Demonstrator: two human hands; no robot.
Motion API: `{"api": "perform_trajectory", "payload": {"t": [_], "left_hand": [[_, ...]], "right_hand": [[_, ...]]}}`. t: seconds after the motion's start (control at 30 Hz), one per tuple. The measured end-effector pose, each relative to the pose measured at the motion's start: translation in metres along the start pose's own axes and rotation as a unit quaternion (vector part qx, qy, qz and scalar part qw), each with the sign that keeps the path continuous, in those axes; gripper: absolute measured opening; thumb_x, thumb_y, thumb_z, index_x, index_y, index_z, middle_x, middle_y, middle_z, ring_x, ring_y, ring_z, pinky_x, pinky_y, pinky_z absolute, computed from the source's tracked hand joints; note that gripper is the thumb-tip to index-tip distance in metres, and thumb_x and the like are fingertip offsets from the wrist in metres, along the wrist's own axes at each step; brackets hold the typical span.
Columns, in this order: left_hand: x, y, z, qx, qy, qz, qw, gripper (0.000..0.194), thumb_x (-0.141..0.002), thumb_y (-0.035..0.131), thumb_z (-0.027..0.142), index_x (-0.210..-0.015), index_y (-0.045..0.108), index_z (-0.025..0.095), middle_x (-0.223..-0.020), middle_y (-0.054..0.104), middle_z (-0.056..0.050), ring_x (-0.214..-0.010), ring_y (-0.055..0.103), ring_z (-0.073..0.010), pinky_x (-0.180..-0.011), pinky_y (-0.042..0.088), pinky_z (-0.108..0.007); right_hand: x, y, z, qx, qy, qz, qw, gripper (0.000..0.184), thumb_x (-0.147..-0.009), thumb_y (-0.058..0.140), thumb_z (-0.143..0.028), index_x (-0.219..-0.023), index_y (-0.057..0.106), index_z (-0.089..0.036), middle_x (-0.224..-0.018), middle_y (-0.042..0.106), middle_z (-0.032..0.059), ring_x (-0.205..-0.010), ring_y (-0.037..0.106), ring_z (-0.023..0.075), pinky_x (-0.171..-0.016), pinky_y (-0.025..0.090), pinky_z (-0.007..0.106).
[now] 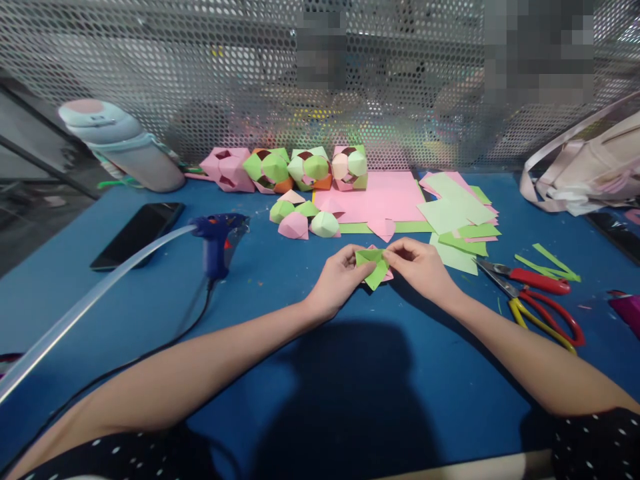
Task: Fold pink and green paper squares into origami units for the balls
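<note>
A small folded green paper piece, with pink paper showing behind it, is held between both hands above the blue table. My left hand pinches its left side, thumb across the front. At its upper right edge, the thumb and fingertips of my right hand are closed on it. Just beyond the hands lies a pink paper piece with a pointed end. Several folded paper cups in green and pink sit further to the left. Part of the held paper is hidden by the fingers.
Finished paper balls line the back beside a large pink sheet. Loose paper, scissors and red-handled pliers lie right. A blue glue gun, its long glue stick, a phone and a bottle are left.
</note>
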State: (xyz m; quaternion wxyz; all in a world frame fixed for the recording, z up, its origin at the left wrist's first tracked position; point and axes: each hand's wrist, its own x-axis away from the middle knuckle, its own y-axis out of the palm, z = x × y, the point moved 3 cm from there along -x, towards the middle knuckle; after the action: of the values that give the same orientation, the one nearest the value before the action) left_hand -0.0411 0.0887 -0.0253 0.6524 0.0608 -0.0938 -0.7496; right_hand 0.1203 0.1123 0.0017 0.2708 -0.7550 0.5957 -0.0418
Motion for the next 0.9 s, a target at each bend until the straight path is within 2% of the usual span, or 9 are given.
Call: {"api": "perform_trajectory", "payload": {"t": [0.1, 0.2, 0.33, 0.5, 0.57, 0.7, 0.9], "left_hand": [[0.0, 0.002, -0.001, 0.036, -0.005, -0.021, 0.999, 0.028, -0.075, 0.072, 0.028, -0.097, 0.06, 0.014, -0.09, 0.065, -0.003, -0.082, 0.061, -0.0133, -0.077, 0.047, -0.028], [-0.002, 0.001, -0.003, 0.054, -0.018, -0.016, 0.998, 0.027, -0.074, 0.072, 0.027, -0.095, 0.06, 0.014, -0.089, 0.066, -0.003, -0.08, 0.062, -0.0132, -0.081, 0.048, -0.03], [-0.004, -0.002, -0.002, 0.042, -0.015, -0.002, 0.999, 0.024, -0.074, 0.072, 0.029, -0.092, 0.063, 0.015, -0.091, 0.068, -0.004, -0.085, 0.062, -0.0148, -0.085, 0.047, -0.032], [-0.004, -0.007, 0.002, -0.012, 0.011, 0.032, 0.999, 0.023, -0.078, 0.067, 0.036, -0.087, 0.069, 0.015, -0.087, 0.068, -0.004, -0.079, 0.06, -0.0145, -0.078, 0.046, -0.029], [-0.004, -0.008, 0.004, -0.025, 0.022, 0.031, 0.999, 0.024, -0.078, 0.067, 0.037, -0.087, 0.069, 0.015, -0.086, 0.067, -0.005, -0.077, 0.06, -0.0146, -0.075, 0.047, -0.028], [-0.001, -0.007, 0.009, -0.056, 0.037, 0.034, 0.997, 0.021, -0.077, 0.069, 0.035, -0.084, 0.064, 0.016, -0.083, 0.067, -0.004, -0.073, 0.059, -0.014, -0.068, 0.045, -0.027], [0.002, -0.007, 0.017, -0.175, 0.096, 0.06, 0.978, 0.021, -0.075, 0.07, 0.033, -0.074, 0.055, 0.017, -0.084, 0.063, -0.003, -0.074, 0.055, -0.0136, -0.066, 0.043, -0.026]], "right_hand": [[-0.003, -0.003, 0.005, -0.034, 0.031, 0.01, 0.999, 0.016, -0.083, 0.059, -0.032, -0.077, 0.064, -0.017, -0.067, 0.062, 0.0, -0.059, 0.055, 0.0114, -0.058, 0.044, 0.026], [-0.008, -0.01, 0.007, -0.064, 0.053, 0.04, 0.996, 0.018, -0.081, 0.062, -0.034, -0.078, 0.065, -0.016, -0.061, 0.061, -0.0003, -0.055, 0.055, 0.0114, -0.055, 0.045, 0.026], [-0.014, -0.025, 0.007, -0.067, 0.044, 0.097, 0.992, 0.018, -0.08, 0.063, -0.034, -0.078, 0.065, -0.016, -0.058, 0.06, -0.0007, -0.053, 0.056, 0.0114, -0.055, 0.046, 0.027], [-0.018, -0.041, 0.008, -0.029, 0.026, 0.142, 0.989, 0.016, -0.082, 0.061, -0.033, -0.078, 0.064, -0.018, -0.058, 0.059, -0.0007, -0.053, 0.055, 0.0118, -0.053, 0.044, 0.026], [-0.018, -0.04, 0.01, -0.006, 0.024, 0.138, 0.99, 0.016, -0.082, 0.06, -0.032, -0.077, 0.064, -0.017, -0.057, 0.059, -0.0009, -0.053, 0.055, 0.0119, -0.054, 0.044, 0.027], [-0.015, -0.028, 0.009, 0.026, 0.005, 0.089, 0.996, 0.014, -0.081, 0.061, -0.029, -0.075, 0.065, -0.017, -0.063, 0.061, 0.0002, -0.058, 0.055, 0.0124, -0.058, 0.045, 0.028], [-0.005, -0.01, -0.004, 0.036, -0.021, 0.008, 0.999, 0.015, -0.084, 0.056, -0.028, -0.078, 0.065, -0.018, -0.071, 0.064, 0.001, -0.064, 0.056, 0.0128, -0.061, 0.045, 0.027]]}}
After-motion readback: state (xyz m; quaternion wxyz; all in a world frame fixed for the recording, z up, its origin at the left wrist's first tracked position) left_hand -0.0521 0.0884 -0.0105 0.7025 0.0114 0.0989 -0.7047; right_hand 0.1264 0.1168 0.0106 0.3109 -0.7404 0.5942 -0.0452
